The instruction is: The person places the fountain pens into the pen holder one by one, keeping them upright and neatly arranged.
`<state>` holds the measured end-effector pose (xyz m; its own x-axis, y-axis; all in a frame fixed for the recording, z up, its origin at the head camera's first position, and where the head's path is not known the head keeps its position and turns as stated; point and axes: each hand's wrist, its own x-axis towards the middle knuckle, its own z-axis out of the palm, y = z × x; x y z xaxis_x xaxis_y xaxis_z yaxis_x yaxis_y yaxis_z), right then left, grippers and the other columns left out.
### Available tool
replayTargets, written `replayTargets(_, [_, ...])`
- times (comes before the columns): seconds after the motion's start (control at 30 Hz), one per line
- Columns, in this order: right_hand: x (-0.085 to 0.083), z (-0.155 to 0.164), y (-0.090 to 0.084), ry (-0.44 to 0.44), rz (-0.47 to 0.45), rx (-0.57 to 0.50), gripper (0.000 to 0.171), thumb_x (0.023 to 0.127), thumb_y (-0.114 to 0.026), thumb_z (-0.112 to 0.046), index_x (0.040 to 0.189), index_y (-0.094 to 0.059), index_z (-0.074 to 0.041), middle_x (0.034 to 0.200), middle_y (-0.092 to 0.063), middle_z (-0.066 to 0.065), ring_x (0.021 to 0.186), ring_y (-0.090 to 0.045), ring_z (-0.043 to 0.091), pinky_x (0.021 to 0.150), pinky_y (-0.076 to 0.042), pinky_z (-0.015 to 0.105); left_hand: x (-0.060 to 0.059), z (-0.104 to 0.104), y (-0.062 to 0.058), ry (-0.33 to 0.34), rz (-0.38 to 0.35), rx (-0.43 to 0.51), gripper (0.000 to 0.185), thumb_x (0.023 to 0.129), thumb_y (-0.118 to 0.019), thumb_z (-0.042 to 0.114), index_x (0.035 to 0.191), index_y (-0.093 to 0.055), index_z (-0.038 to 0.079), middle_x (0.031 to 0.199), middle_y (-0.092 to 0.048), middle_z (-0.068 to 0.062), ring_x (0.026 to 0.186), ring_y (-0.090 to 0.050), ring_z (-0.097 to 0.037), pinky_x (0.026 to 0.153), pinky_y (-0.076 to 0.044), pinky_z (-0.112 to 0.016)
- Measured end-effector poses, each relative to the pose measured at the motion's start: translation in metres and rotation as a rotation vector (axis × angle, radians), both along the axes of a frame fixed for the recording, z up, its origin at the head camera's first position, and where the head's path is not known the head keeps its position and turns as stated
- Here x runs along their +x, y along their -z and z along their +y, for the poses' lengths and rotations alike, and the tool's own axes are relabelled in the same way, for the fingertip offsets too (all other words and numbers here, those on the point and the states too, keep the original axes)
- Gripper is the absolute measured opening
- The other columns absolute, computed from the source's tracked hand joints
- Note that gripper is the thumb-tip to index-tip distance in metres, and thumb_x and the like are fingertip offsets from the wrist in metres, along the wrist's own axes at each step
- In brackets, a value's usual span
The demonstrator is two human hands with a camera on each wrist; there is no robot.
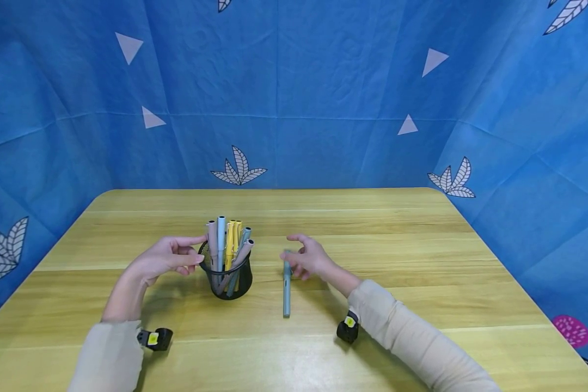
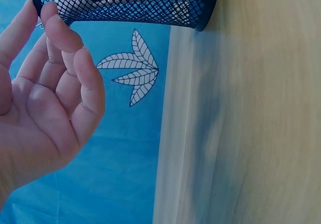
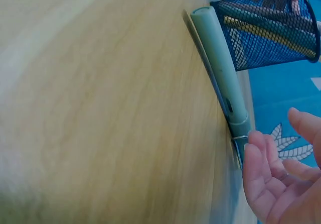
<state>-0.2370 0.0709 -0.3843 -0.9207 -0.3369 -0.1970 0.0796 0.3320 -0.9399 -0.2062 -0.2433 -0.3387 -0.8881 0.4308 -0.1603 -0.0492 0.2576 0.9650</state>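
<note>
Pen (image 1: 286,291) lies by right hand (image 1: 307,260) (fingers loose); holder (image 1: 226,275) w/ left hand (image 1: 164,258) open.

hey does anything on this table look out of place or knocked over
Only one thing: a grey-green pen lies flat on the wooden table beside the right hand, while the other pens stand in the upright black mesh cup by the left hand. Nothing looks spilled or damaged.

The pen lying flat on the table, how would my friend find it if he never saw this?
Start at the wooden table and find the black mesh pen cup near its middle. Just right of the cup, a blue-green pen lies under the right hand. It is the only pen lying flat; the others stand in the cup.
</note>
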Motion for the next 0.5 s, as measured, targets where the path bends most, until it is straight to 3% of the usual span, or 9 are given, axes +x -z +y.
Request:
replayTargets(0.2, [-0.0030, 0.0007, 0.0008, -0.012, -0.041, 0.112, 0.062, 0.081, -0.067, -0.021, 0.135, -0.037, -0.011, 0.070, -0.057, 0.012, 0.047, -0.052, 0.018, 0.040, -0.044, 0.027, -0.0010, -0.0007, 0.0017, -0.003, -0.003, -0.002, 0.065, 0.084, -0.062, 0.010, 0.135, -0.026, -0.009, 0.076, -0.060, -0.012, 0.060, -0.053, -0.012, 0.060, -0.048, -0.028])
replayTargets(0.5, [-0.0045, 0.0021, 0.0012, -0.038, -0.056, 0.156, 0.068, 0.078, -0.070, -0.021, 0.136, -0.036, -0.013, 0.069, -0.057, 0.012, 0.046, -0.052, 0.018, 0.041, -0.046, 0.030, -0.0021, -0.0007, 0.0029, -0.018, -0.008, -0.018, 0.065, 0.084, -0.062, 0.010, 0.135, -0.027, -0.007, 0.078, -0.059, -0.015, 0.061, -0.054, -0.013, 0.062, -0.049, -0.031])
